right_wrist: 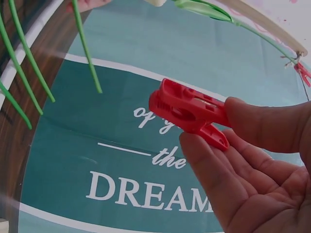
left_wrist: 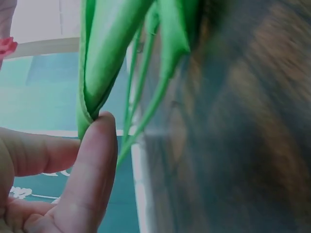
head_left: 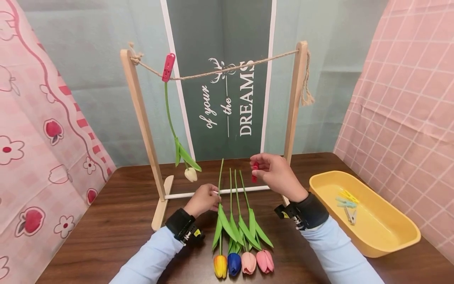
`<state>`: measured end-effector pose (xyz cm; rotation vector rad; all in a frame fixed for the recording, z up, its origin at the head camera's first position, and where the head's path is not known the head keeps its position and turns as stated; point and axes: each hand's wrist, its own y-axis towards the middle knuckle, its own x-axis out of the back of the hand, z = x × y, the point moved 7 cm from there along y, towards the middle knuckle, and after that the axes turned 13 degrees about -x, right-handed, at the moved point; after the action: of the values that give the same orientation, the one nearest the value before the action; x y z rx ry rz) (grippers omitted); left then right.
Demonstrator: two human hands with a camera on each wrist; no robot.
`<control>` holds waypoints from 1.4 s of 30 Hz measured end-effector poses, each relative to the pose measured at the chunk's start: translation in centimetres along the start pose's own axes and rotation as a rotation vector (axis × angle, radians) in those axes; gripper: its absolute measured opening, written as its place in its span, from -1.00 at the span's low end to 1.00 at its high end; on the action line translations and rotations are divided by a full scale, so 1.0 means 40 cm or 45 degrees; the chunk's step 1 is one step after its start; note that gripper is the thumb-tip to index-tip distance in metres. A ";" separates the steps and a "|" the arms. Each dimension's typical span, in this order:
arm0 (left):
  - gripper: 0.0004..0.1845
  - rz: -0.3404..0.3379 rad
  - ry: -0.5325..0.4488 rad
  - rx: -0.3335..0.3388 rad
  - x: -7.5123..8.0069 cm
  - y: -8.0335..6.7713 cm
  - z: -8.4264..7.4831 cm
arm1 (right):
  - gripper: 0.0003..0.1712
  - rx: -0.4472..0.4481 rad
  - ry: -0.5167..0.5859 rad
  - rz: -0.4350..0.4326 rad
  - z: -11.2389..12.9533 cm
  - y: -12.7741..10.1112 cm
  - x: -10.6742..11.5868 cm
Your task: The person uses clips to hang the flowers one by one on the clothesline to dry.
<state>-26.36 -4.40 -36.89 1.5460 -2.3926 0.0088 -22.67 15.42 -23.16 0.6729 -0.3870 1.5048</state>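
Between thumb and fingers my right hand [head_left: 278,173] pinches a red clothespin [right_wrist: 189,109], held in the air over the rack's white bar. My left hand [head_left: 205,200] pinches the stem of the yellow-orange tulip [head_left: 220,266], just where its leaves begin, as the left wrist view shows. Beside it on the table lie a blue tulip [head_left: 234,264], a light pink tulip [head_left: 248,263] and a darker pink tulip [head_left: 265,261], stems pointing away from me. A white tulip [head_left: 190,174] hangs head down from the rope [head_left: 213,73], clipped by another red clothespin [head_left: 168,67].
Two wooden posts [head_left: 140,118] carry the sagging rope, with a white crossbar [head_left: 195,194] low between them. At the right stands a yellow basin [head_left: 383,225] holding several clothespins [head_left: 347,201]. Patterned curtains [head_left: 42,157] flank the brown table [head_left: 106,225].
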 end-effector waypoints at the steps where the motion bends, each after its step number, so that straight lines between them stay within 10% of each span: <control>1: -0.67 -0.003 -0.003 -0.013 0.001 -0.001 -0.007 | -0.66 0.010 0.006 0.000 0.006 0.001 0.000; 42: -0.74 -0.106 0.133 -0.469 0.092 -0.055 -0.395 | -0.61 0.416 0.371 -0.212 0.372 0.063 0.156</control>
<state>-22.00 -6.08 -21.18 1.4285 -2.1019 -0.3399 -22.28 10.88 -7.49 0.7082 0.1383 1.4921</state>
